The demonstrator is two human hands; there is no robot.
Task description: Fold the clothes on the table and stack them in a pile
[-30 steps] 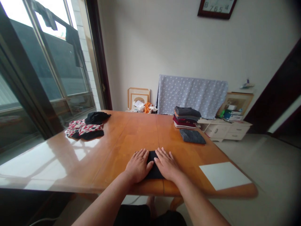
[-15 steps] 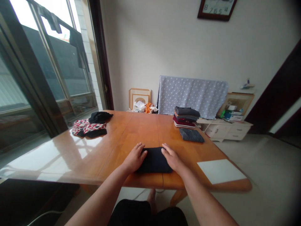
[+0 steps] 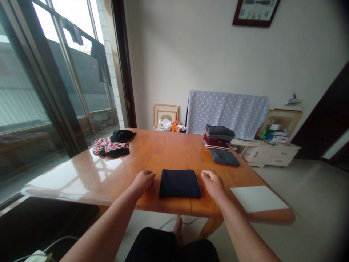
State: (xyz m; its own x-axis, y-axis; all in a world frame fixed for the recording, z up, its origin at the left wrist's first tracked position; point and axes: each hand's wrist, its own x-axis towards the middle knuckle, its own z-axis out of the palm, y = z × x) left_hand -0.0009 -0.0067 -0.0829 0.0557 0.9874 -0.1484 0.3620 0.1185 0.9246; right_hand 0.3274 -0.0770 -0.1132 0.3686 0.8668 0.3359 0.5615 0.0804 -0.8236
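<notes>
A dark navy folded garment point(image 3: 179, 184) lies flat in a neat rectangle near the front edge of the wooden table point(image 3: 160, 149). Just left of it is my left hand point(image 3: 144, 181), its fingers curled in and nothing held. My right hand point(image 3: 214, 185) hovers or rests by the right side, fingers likewise curled and without anything in them. A gap separates each hand from the cloth. Farther right stands a stack of folded clothes point(image 3: 219, 137), with a dark grey folded garment point(image 3: 225, 157) lying in front of it.
Loose black and red-and-white patterned clothes point(image 3: 111, 146) lie at the table's far left. A white sheet point(image 3: 257, 198) covers part of the right corner. Behind the table are a dotted cloth point(image 3: 226, 113), picture frames point(image 3: 165, 113) and a white cabinet point(image 3: 269, 154).
Both hands have come off the navy folded garment and moved outward to its sides, their fingers now curled. The view has shifted slightly.
</notes>
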